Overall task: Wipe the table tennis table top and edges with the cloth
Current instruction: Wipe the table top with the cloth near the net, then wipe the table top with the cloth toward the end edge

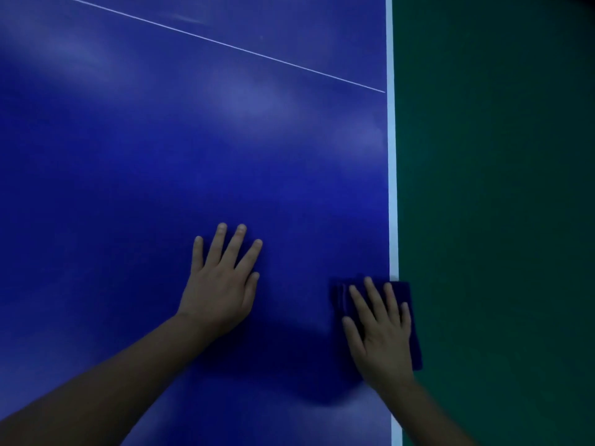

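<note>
Cloth position: we see the dark blue cloth at the lower right of the frame, lying across the white edge line of the table top, one side hanging a little over the green floor.
Right hand: the right hand lies flat on the cloth with straight, spread fingers; it presses and does not pinch.
Left hand: the left hand rests open and flat on the bare blue surface, well apart from the cloth, toward the lower middle.
Long axis: we judge that the cloth lies lengthwise along the edge line, which runs up the frame.
Nearer hand: the right one, already on the cloth.
Coming move: probably a slide up along the edge; the unwiped line lies straight above the fingertips.
</note>
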The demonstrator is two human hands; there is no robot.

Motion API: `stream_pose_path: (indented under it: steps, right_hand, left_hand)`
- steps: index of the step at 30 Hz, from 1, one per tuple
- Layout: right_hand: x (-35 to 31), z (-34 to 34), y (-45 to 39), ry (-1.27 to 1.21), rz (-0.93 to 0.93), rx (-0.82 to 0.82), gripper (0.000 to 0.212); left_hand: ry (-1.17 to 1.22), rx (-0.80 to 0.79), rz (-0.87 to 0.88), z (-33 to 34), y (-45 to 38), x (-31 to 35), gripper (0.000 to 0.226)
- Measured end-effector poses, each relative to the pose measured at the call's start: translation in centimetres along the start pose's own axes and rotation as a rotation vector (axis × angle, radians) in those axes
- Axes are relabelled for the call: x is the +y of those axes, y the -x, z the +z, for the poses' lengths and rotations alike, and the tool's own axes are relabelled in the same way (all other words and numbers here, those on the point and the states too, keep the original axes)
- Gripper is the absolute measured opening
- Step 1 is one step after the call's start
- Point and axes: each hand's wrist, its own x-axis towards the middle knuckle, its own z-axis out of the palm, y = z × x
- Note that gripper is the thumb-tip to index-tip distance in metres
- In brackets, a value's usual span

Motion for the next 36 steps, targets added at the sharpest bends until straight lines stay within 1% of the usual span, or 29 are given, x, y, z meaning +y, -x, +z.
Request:
stream_pose_path:
  steps: [2, 3, 5, 7, 9, 14, 16, 17, 19, 21, 22, 23, 25, 26, 27, 28, 29, 32, 36]
  right_hand:
    - [-1.2, 0.4, 1.3, -0.029, 0.032, -0.004, 0.062]
    - [-1.8, 0.8, 2.7, -0.020, 0.004, -0.004, 0.063]
    - [-2.1, 1.7, 6.8, 0.009, -0.149, -0.011, 0.068]
    - [-1.2, 2.5, 10.9, 0.058, -0.326, -0.035, 0.086]
    - [0.1, 3.1, 13.1, 0.125, -0.454, -0.092, 0.101]
    - [2.5, 2.5, 15.0, 0.190, -0.627, -0.230, 0.108]
    - [3.3, 2.3, 15.7, 0.242, -0.682, -0.288, 0.103]
    - [3.8, 2.0, 16.3, 0.269, -0.690, -0.313, 0.098]
    - [4.9, 1.5, 17.0, 0.253, -0.739, -0.353, 0.089]
    - [6.8, 0.5, 17.8, 0.075, -0.795, -0.363, 0.085]
    - [7.7, -0.4, 18.2, 0.004, -0.782, -0.412, 0.086]
    - [8.4, -1.3, 18.5, -0.062, -0.766, -0.433, 0.087]
    - [10.0, -3.2, 19.4, -0.153, -0.740, -0.417, 0.085]
    - [11.1, -3.8, 19.9, -0.193, -0.739, -0.405, 0.082]
    - [12.3, -4.3, 20.3, -0.216, -0.738, -0.400, 0.078]
    - [13.3, -4.6, 20.6, -0.232, -0.733, -0.390, 0.075]
    - [14.6, -5.0, 21.1, -0.233, -0.723, -0.375, 0.074]
    - [18.8, -6.0, 21.7, -0.233, -0.691, -0.298, 0.074]
    - [23.9, -7.4, 21.7, -0.323, -0.610, -0.215, 0.077]
  left_hand:
    - [0.000, -0.005, -0.013, 0.3, 1.0, 1.2, 0.060]
    - [0.001, -0.012, -0.018, 0.4, 1.5, 1.7, 0.060]
    - [0.004, -0.023, -0.006, 0.8, 3.0, 3.0, 0.060]
    - [-0.008, -0.028, 0.016, 1.4, 5.1, 4.5, 0.060]
    - [-0.012, -0.044, 0.005, 2.0, 7.2, 6.0, 0.059]
    - [0.074, -0.050, -0.020, 3.1, 12.2, 11.9, 0.056]
    - [0.140, -0.043, -0.046, 3.2, 14.2, 14.8, 0.055]
    - [0.206, -0.051, -0.078, 2.9, 15.3, 16.5, 0.053]
    - [0.366, -0.111, -0.176, 2.4, 17.0, 19.6, 0.042]
    - [0.561, -0.137, -0.325, 1.6, 18.5, 23.3, 0.026]
    - [0.693, -0.172, -0.443, 1.7, 19.1, 24.9, 0.017]
    - [0.856, -0.209, -0.583, 1.4, 19.3, 26.4, 0.019]
    - [1.243, -0.320, -0.869, 1.1, 19.5, 29.6, 0.035]
    - [1.434, -0.374, -0.960, 1.0, 19.3, 31.0, 0.042]
    - [1.605, -0.420, -1.024, 0.7, 19.1, 32.4, 0.044]
    - [1.737, -0.464, -1.065, 0.6, 18.7, 33.5, 0.043]
    - [1.815, -0.500, -1.073, 0.3, 18.3, 34.8, 0.042]
    - [1.818, -0.542, -1.009, 0.0, 17.1, 38.5, 0.037]
    - [1.781, -0.517, -0.961, -0.4, 14.5, 42.6, 0.029]
